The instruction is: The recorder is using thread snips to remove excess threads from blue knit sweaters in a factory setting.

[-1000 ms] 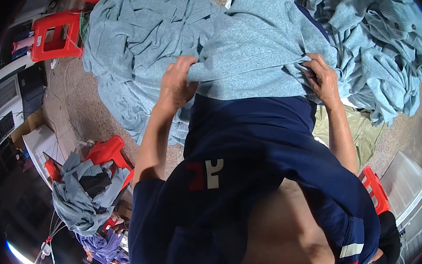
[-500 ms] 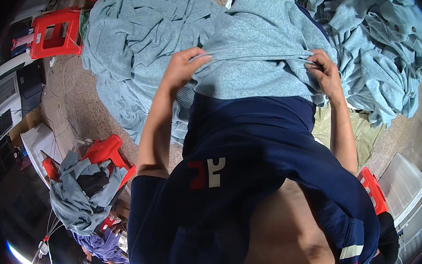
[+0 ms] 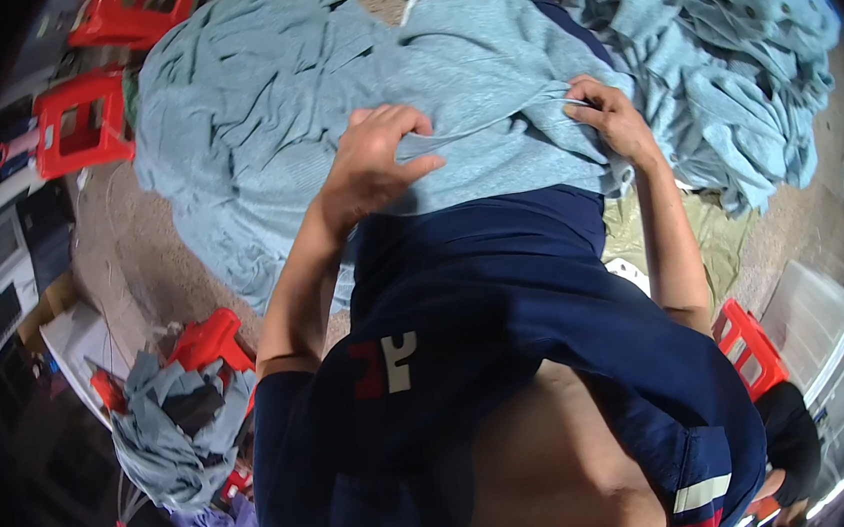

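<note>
A light blue-grey knit garment [image 3: 472, 83] lies across my lap and legs, with a seam or folded edge running sideways between my hands. My left hand [image 3: 380, 157] rests at the left end of that edge, thumb and fingers spread apart around a loose bit of cloth. At the other end, my right hand [image 3: 612, 118] pinches the edge between thumb and fingers. Below the garment, my dark blue shorts or trousers [image 3: 481, 243] show.
Heaped blue-grey knitwear [image 3: 238, 109] spreads on the left, and another pile with buttons [image 3: 718, 87] on the right. Red stools [image 3: 83, 120] stand at the left, one under draped knitwear [image 3: 170, 426]. Clear plastic bins [image 3: 809, 330] stand at lower right. People are partly visible at the bottom edges.
My left hand has loosened from the edge, its thumb and fingers parting. The stretched edge has gone slacker. The right hand keeps its pinch, and the whole view has shifted slightly.
</note>
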Demonstrator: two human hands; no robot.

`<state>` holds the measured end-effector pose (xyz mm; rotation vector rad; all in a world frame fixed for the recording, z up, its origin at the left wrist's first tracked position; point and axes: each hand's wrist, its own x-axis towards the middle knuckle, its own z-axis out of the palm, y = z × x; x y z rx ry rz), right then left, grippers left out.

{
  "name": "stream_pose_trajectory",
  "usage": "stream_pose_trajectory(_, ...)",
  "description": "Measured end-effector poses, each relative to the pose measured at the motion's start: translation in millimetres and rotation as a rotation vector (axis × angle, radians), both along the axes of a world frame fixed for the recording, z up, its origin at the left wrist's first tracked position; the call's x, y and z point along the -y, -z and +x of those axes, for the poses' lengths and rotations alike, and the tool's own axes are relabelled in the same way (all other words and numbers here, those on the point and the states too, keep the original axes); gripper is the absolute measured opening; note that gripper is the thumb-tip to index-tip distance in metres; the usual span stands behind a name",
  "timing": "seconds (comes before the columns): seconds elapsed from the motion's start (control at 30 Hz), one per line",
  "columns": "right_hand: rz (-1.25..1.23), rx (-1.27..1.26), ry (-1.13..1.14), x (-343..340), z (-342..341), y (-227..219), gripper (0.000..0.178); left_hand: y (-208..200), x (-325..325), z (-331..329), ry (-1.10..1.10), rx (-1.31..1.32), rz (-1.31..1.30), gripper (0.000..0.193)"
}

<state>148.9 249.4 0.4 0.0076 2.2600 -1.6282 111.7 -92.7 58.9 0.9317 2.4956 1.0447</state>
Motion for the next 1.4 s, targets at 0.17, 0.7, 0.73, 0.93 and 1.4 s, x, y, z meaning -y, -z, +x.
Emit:
stream_pose_trajectory(0.17, -0.066, 0.108, -0.003, 1, -2, 2, 0.014, 24, -8, 3, -0.233, 0.342, 0.183, 0.016)
stream_pose_trajectory(0.7, -0.199, 0.153, 0.008, -3, -2, 5, 0.015, 18, 14, -35, -0.344, 1.045, 0.439, 0.013)
stream_pose_trajectory(0.73, -0.172, 0.137, -0.005, -2, -1, 4, 0.015, 16, 15, -34, -0.338, 1.058, 0.416, 0.015)
stream_pose_trajectory(0.93, -0.033, -0.03, -0.05, 12, 9, -6, 0.01, 4, 15, -27, -0.312, 0.93, 0.296, 0.02)
stream_pose_trajectory(1.4, 0.43, -1.415, -0.249, 110, 25, -101, 0.017, -55, -18, -17, -0.247, 0.767, 0.644, 0.016)
